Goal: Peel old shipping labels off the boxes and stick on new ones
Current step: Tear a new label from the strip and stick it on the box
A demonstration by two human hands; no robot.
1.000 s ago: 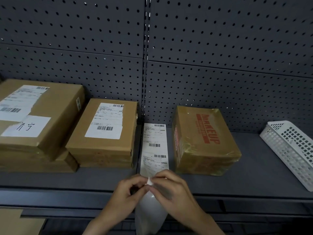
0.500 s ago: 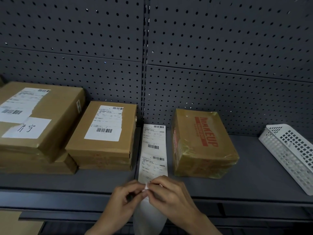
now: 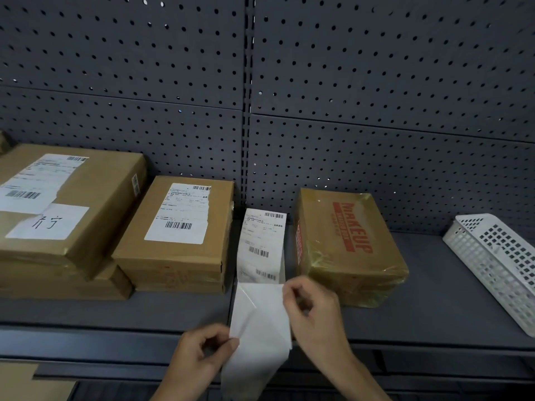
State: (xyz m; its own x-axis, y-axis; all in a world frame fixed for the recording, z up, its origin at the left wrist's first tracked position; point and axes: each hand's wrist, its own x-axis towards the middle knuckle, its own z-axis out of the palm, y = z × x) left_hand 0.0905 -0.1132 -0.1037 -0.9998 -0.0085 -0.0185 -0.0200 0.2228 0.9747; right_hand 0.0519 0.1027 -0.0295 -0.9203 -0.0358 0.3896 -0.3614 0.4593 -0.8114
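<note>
label strip (image 3: 262, 244): backing now peeled back from near end, wasn't 1 s ago
left hand (image 3: 199, 355): pinches backing (image 3: 260, 322)
right hand (image 3: 314, 311): pinches label edge
task: new label nrly free, prob for MAKEUP box (image 3: 347, 244)

The dark grey metal shelf (image 3: 434, 299) carries the taped "MAKEUP" box (image 3: 347, 250) near its middle. Just left of this box lies a printed label strip (image 3: 262, 244). Further left stand a labelled cardboard box (image 3: 176, 235) and a stack of larger boxes (image 3: 58, 221). Well to the right lies a white perforated basket (image 3: 498, 261).
</note>
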